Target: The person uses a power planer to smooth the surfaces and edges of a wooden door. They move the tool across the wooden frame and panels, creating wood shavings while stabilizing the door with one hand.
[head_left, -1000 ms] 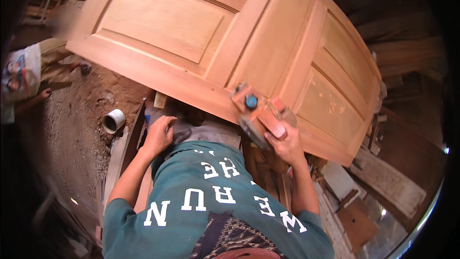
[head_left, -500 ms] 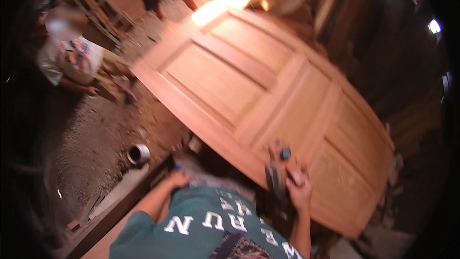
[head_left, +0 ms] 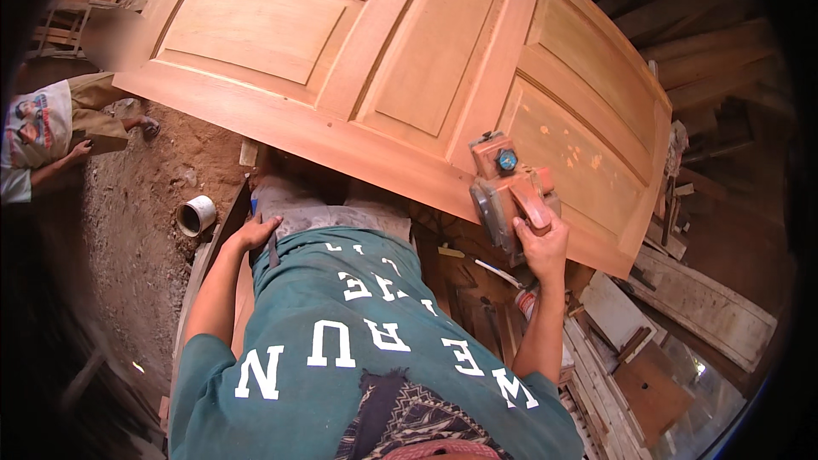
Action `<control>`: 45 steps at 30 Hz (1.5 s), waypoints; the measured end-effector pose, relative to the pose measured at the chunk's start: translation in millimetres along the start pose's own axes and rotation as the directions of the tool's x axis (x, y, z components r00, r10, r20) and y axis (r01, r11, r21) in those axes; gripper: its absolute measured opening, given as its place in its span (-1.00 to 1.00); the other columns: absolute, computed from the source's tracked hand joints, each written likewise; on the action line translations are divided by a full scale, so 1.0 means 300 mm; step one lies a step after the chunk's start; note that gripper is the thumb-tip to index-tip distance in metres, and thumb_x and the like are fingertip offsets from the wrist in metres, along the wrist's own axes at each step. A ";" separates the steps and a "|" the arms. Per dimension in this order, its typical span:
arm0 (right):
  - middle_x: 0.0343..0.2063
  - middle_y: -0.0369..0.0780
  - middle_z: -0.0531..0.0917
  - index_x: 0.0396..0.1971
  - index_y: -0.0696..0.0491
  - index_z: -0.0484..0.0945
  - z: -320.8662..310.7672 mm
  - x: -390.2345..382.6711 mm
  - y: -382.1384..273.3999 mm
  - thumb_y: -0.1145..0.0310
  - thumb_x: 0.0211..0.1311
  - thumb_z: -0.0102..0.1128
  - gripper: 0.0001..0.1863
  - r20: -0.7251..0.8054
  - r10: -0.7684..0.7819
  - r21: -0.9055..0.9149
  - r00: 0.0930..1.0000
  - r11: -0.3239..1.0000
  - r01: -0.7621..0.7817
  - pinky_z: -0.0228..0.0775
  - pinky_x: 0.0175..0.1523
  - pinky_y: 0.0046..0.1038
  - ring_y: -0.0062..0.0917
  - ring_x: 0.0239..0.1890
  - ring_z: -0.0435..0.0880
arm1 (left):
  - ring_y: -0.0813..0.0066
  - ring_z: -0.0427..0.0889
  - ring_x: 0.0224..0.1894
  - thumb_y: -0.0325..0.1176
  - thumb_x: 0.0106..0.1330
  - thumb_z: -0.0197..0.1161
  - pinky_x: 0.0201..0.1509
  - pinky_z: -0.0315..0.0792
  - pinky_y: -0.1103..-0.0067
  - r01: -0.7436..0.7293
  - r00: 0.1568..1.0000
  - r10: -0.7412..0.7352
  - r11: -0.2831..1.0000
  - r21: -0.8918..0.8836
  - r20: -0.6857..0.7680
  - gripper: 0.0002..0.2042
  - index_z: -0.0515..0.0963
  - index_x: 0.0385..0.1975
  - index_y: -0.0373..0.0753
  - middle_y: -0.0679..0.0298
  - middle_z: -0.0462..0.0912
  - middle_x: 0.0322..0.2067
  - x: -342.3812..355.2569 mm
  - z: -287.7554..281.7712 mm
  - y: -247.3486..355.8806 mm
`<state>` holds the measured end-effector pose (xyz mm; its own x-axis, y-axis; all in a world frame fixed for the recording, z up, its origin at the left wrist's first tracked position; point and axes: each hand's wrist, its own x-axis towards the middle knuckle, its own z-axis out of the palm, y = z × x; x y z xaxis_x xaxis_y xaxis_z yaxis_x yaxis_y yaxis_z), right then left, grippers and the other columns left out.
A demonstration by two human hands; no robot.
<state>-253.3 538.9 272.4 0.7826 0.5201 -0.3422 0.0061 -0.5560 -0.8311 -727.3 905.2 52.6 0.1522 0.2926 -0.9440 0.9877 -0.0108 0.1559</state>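
Observation:
A wooden panel door (head_left: 341,132) lies before me, its raised panels framed by smooth rails. Pale patches mark the panel at its right end. My right hand (head_left: 542,243) is wrapped around the rear handle of a dusty orange electric planer (head_left: 516,192) with a blue-capped knob. The planer is at the door's near edge; whether its sole touches the wood is hard to tell. My left hand (head_left: 256,231) rests against my hip by the waistband of my grey shorts (head_left: 328,213), fingers outstretched and holding nothing.
A person in a printed shirt (head_left: 43,123) stands beyond the door's left end. A white bucket-like cylinder (head_left: 197,215) lies on the dirt floor at left. Boards and wood scraps (head_left: 703,307) are piled at right, with a brush-like tool (head_left: 498,275) below the planer.
The view has swung, so the door now appears higher and more level. My right hand still grips the planer, and my left hand stays at my hip.

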 end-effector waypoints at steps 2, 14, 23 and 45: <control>-0.17 -0.21 0.82 0.01 0.29 0.70 -0.029 -0.049 0.039 0.51 0.29 0.50 -0.67 0.018 0.063 -0.053 0.998 0.997 -0.062 0.59 0.03 -0.47 -0.63 -0.12 0.73 | -0.11 0.13 0.67 0.53 0.33 0.16 0.71 0.07 0.32 -0.015 1.000 0.015 1.000 0.024 0.027 0.25 0.03 0.56 -0.67 -0.38 0.17 0.56 -0.001 -0.013 0.032; -0.30 -0.19 0.83 -0.08 0.29 0.72 -0.152 -0.230 0.131 0.49 0.24 0.52 -0.70 0.044 0.185 -0.202 0.982 0.964 -0.173 0.62 -0.05 -0.47 -0.68 -0.21 0.73 | -0.10 0.20 0.64 0.52 0.29 0.24 0.68 0.15 0.35 -0.077 0.995 0.072 0.994 0.077 0.067 0.26 0.11 0.52 -0.71 -0.41 0.20 0.54 0.084 0.004 0.031; -0.38 -0.32 0.70 -0.03 0.24 0.70 -0.084 -0.127 -0.053 0.55 0.32 0.43 -0.75 -0.283 0.279 0.235 0.918 0.948 -0.216 0.42 -0.40 -0.56 -0.72 -0.52 0.54 | 0.14 0.48 0.44 0.14 0.44 0.40 0.49 0.35 0.30 -0.117 0.993 0.094 0.688 -0.716 -0.071 -0.11 0.26 0.60 -0.30 0.00 0.44 0.48 0.007 -0.145 0.199; -0.39 -0.35 0.70 0.07 0.21 0.70 -0.303 0.009 -0.109 0.52 0.33 0.48 -0.66 -0.220 0.121 0.133 0.968 0.987 -0.093 0.31 -0.47 -0.64 -0.78 -0.56 0.51 | 0.01 0.21 0.58 0.42 0.26 0.43 0.49 0.29 0.16 -0.395 0.886 -0.070 0.401 -0.827 -0.457 0.04 0.24 0.66 -0.03 0.36 0.19 0.65 0.172 -0.135 0.380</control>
<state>-194.6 499.6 338.7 0.8950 0.2936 -0.3357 -0.1499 -0.5111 -0.8464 -608.4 957.9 33.4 0.0493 0.6976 -0.7148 0.3065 0.6706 0.6756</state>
